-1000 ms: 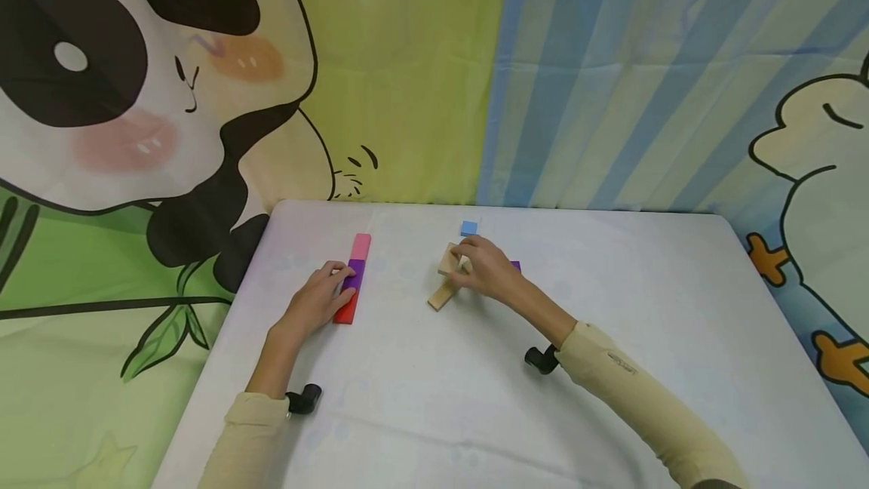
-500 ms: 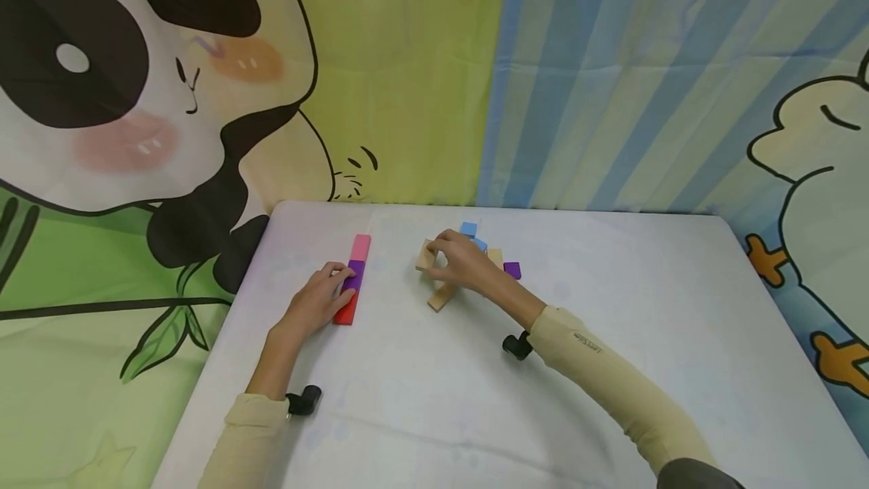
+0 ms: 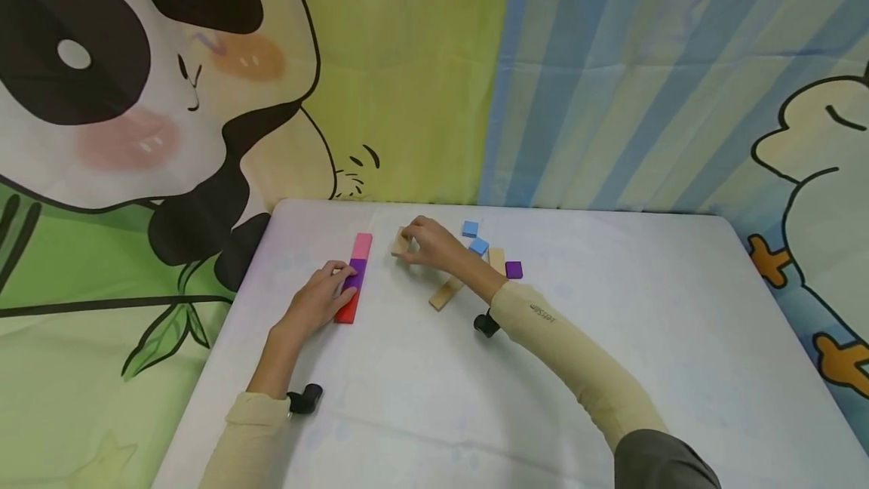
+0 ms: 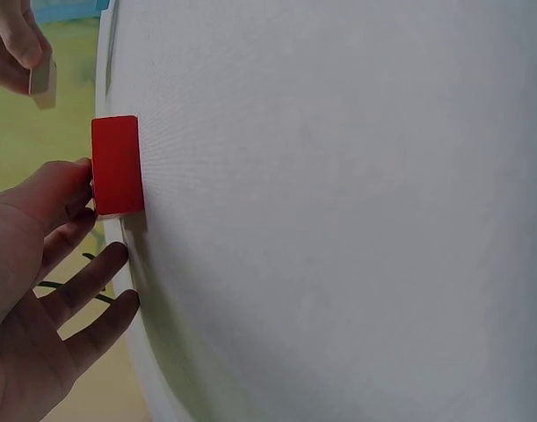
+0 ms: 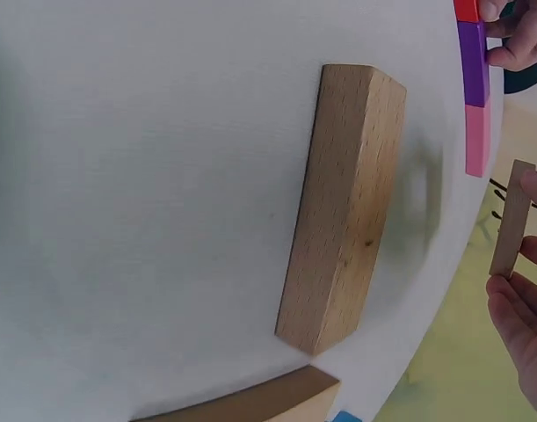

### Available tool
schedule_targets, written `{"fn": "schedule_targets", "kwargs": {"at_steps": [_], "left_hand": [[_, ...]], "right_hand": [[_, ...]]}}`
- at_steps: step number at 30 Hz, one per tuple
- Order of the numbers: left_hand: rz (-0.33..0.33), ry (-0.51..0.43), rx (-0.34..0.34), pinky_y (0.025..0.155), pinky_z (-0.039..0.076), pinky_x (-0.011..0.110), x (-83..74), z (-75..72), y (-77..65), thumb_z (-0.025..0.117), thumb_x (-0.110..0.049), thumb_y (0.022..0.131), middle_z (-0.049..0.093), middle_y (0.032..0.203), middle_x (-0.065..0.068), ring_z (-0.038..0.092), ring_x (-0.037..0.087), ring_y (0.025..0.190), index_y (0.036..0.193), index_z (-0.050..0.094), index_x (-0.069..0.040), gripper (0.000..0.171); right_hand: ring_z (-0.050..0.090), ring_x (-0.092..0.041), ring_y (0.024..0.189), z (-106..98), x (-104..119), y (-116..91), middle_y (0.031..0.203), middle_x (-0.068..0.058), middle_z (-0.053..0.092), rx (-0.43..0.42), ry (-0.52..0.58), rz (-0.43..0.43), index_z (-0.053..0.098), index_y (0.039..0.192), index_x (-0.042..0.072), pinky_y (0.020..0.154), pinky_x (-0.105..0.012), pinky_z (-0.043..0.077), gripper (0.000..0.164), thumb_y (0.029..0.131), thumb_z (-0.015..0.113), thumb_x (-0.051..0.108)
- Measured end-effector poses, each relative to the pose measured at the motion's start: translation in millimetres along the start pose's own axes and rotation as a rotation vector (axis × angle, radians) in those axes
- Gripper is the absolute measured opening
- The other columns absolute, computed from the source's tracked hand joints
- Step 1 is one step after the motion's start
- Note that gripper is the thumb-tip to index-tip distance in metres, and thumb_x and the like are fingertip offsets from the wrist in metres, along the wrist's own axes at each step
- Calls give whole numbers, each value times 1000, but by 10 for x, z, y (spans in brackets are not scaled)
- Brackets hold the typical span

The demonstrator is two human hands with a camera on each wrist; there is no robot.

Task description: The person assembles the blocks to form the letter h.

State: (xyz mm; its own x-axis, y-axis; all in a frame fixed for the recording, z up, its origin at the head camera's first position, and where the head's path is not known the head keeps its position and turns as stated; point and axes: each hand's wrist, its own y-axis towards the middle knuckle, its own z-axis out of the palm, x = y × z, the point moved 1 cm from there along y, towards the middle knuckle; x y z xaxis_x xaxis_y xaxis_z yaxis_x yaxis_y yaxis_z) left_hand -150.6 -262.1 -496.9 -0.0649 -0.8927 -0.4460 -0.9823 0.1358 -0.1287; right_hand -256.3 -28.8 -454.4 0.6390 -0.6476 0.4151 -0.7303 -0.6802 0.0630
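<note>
A straight row of pink, purple and red blocks lies on the left of the table. My left hand point(image 3: 315, 300) rests at its left side, fingertips against the purple block point(image 3: 355, 275) and thumb near the red block point(image 3: 345, 313). The pink block point(image 3: 361, 246) forms the far end. In the left wrist view, the red block shows its end face, with my lower fingers spread loosely below it. My right hand point(image 3: 432, 245) pinches a plain wooden block point(image 5: 513, 220) between thumb and fingers, right of the row's pink end.
Right of the row lie a long wooden block point(image 3: 444, 294), another wooden block point(image 3: 497, 259), a light blue block point(image 3: 478, 246), a second blue block point(image 3: 470, 229) and a dark purple block point(image 3: 514, 270). A printed curtain point(image 3: 407, 96) hangs behind the white table point(image 3: 380, 413).
My right hand has carried the wooden block leftward, from among the loose blocks toward the coloured row. The blue and purple blocks behind it have come into view. The left hand stays put.
</note>
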Motion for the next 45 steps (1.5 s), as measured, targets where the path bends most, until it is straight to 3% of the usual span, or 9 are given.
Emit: {"fn": "schedule_targets", "kwargs": {"at_steps": [7, 16, 23, 29, 36, 45], "left_hand": [[21, 12, -22, 102, 47, 52, 12, 3, 13, 61, -29, 95, 46, 138, 9, 47, 30, 125, 134, 55, -12, 43], [8, 13, -20, 102, 47, 51, 25, 11, 21, 61, -29, 95, 45, 139, 9, 46, 30, 125, 136, 54, -12, 44], [10, 0, -5, 103, 48, 50, 13, 22, 42, 62, -30, 95, 45, 140, 9, 45, 29, 127, 138, 53, -12, 47], [-1, -6, 4, 103, 48, 49, 21, 25, 46, 61, -31, 95, 45, 140, 8, 45, 28, 128, 138, 52, -13, 47], [8, 7, -3, 103, 48, 49, 39, 20, 42, 62, -30, 95, 45, 139, 9, 46, 28, 127, 137, 53, -12, 46], [24, 13, -15, 103, 48, 49, 54, 21, 32, 62, -29, 95, 46, 139, 10, 46, 29, 127, 137, 53, -11, 47]], "right_hand": [[60, -24, 106, 48, 85, 267, 118, -15, 62, 5, -19, -22, 63, 122, 1, 93, -32, 51, 44, 88, 71, 26], [58, -25, 107, 94, 173, 644, 122, -16, 59, 24, -104, 13, 61, 125, 3, 91, -33, 51, 43, 90, 69, 27], [58, -24, 114, 182, 203, 842, 131, -15, 54, 68, -84, 125, 58, 127, 5, 99, -34, 50, 45, 93, 64, 34], [57, -22, 116, 253, 218, 939, 130, -13, 55, 81, -69, 165, 58, 126, 6, 101, -32, 48, 41, 94, 63, 31], [59, -21, 108, 314, 222, 987, 124, -12, 58, 97, -69, 184, 59, 123, 5, 94, -32, 51, 38, 95, 62, 30], [60, -22, 113, 389, 245, 1029, 129, -15, 57, 117, -72, 185, 60, 122, 5, 98, -31, 50, 33, 97, 59, 27]]}}
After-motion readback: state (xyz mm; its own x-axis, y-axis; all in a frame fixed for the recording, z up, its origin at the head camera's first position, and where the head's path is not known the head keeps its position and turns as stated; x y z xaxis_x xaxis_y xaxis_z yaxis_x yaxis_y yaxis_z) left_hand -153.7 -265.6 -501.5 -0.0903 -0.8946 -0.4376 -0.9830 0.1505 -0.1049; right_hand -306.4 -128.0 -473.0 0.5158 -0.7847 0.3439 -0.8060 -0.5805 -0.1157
